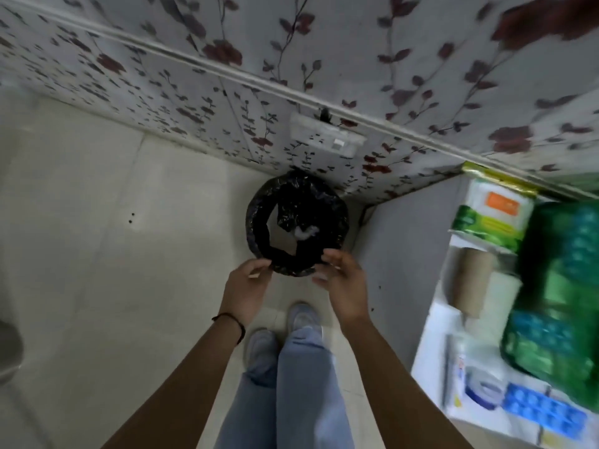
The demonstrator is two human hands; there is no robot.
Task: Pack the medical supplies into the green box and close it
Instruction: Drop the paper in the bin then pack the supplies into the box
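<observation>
**Operator:** Where is the task's thing at this point?

**Instructor:** The green patterned box [564,286] rests on the white table [431,364] at the right edge of view, blurred; whether its lid is open cannot be told. Around it lie a brown cardboard roll [471,280], a white-and-green packet with an orange label [492,218], a blue blister strip of tablets [541,406] and a blue-and-white tape roll [483,388]; none appears packed yet.

**Operator:** And the hands?

**Instructor:** Both are away from the box, over the round bin lined with a black plastic bag [296,222] on the tiled floor; the left hand [248,285] is part-curled with fingertips at the liner's near rim; the right hand [340,280] likewise, fingers loosely bent. Whether either pinches anything cannot be told; something pale lies inside the bin.

**Operator:** Procedure for this step?

**Instructor:** Judged as discarding waste; release fully over the opening, then turn back to the table and load flat items first.

**Operator:** Any legible writing?

**Instructor:** None; the orange label and all packet print are too blurred to read.
</observation>
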